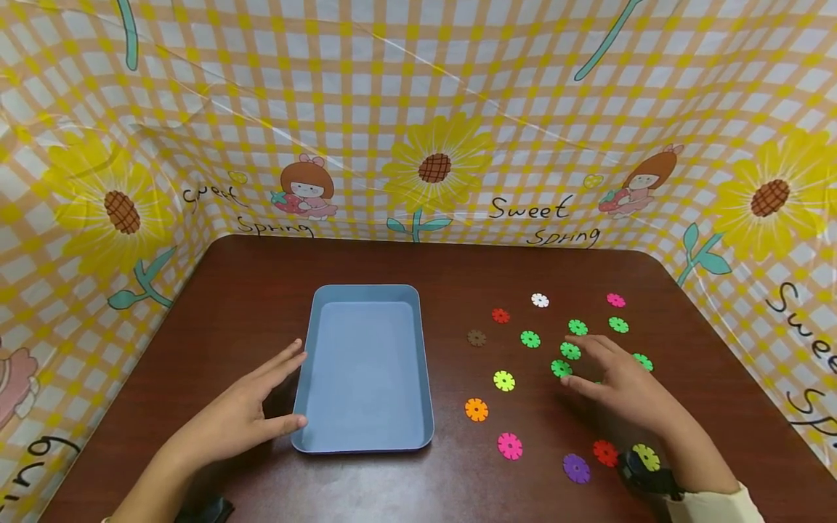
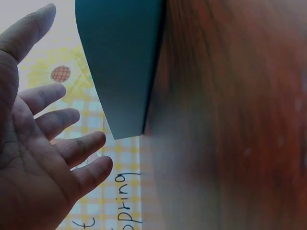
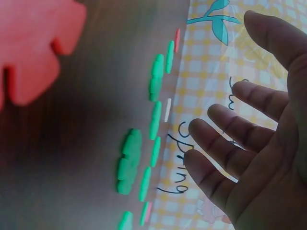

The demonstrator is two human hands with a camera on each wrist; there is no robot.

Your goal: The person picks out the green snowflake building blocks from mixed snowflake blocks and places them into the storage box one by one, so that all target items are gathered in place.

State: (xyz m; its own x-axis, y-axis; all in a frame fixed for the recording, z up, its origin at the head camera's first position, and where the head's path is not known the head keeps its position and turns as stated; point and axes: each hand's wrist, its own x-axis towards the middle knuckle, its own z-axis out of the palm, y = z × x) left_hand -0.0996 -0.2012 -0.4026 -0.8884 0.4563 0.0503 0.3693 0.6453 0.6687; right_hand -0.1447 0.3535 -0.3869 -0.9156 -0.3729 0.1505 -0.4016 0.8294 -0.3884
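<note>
Beside the tray point(image 1: 365, 378), the left grip point(image 1: 245, 410) spreads empty; over green discs point(image 1: 557, 369), the right grip point(image 1: 617, 378) likewise: best pinch one edgewise.

Right of the blue tray point(image 1: 366, 370), the right hand point(image 1: 615, 374) hides all but a sliver of 1 green disc point(image 1: 598, 383), and a black wrist device point(image 1: 644, 476) partly covers 1 yellow-green disc point(image 1: 647, 455). Left of the tray, 1 unidentifiable black object point(image 1: 208, 510) is cut off by the head view's bottom edge.
</note>
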